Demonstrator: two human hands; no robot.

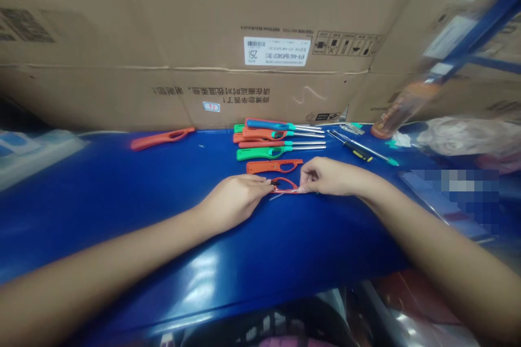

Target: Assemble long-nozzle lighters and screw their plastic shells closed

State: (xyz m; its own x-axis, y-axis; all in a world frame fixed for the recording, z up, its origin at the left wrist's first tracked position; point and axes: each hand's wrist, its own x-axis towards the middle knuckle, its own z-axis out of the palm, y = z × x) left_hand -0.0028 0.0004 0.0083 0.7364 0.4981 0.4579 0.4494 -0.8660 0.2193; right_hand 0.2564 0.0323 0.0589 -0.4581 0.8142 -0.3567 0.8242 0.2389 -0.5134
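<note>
My left hand point(238, 199) is closed over the left end of a red lighter casing half point(287, 181), its fingertips by a dark part inside. At the other end, my right hand point(325, 176) pinches the casing near a thin pale tube or wire point(277, 196). The fingers partly hide the casing. Just beyond it lies another orange-red casing half point(264, 166). Farther back, several gas lighters with metal barrels lie stacked, among them a green lighter point(258, 153) and a blue lighter point(266, 125).
Behind the blue table point(163, 265) stands a large cardboard box point(195, 49). A single red casing point(163, 139) lies at the back left. To the right are a black-and-yellow screwdriver point(358, 150), an orange-capped bottle point(401, 111), a plastic bag point(451, 135) and a phone-like flat object point(431, 200).
</note>
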